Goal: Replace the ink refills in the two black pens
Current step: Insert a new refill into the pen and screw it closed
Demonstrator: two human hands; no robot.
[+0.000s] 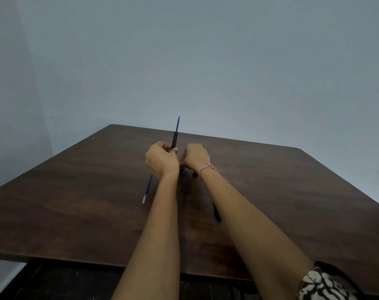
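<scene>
Centrally, the person's left hand (161, 159) has its fingers and thumb curled round the lower part of a slim black plastic pen barrel (174, 140) and holds it nearly upright above the table. A thin blue ink refill (178, 124) sticks out of the barrel's top end, its tip pointing up in front of the wall.

Just right of the pen barrel, the right hand (195, 156) sits knuckles up with its fingers curled in and the thumb reaching toward the barrel's base. Whether it pinches anything cannot be told, as the fingertips are hidden. A red-and-white braided thread bracelet (208, 168) circles that wrist.

Below the pen barrel, by the right wrist, two small dark pieces (194, 174) lie on the dark brown wooden table (76, 202); one looks bluish, the other black, and they are too small to identify.

Below and to the left of the pen barrel, a second blue refill with a clear end (146, 190) lies on the wood, its upper part hidden behind the left wrist.

Well below and to the right of the pen barrel, a dark pen with a blue end (217, 214) lies flat, mostly hidden by the right forearm.

A black-and-white patterned sleeve (327, 284) shows at the right elbow. A pale blue-grey wall (206, 61) rises behind the barrel.
</scene>
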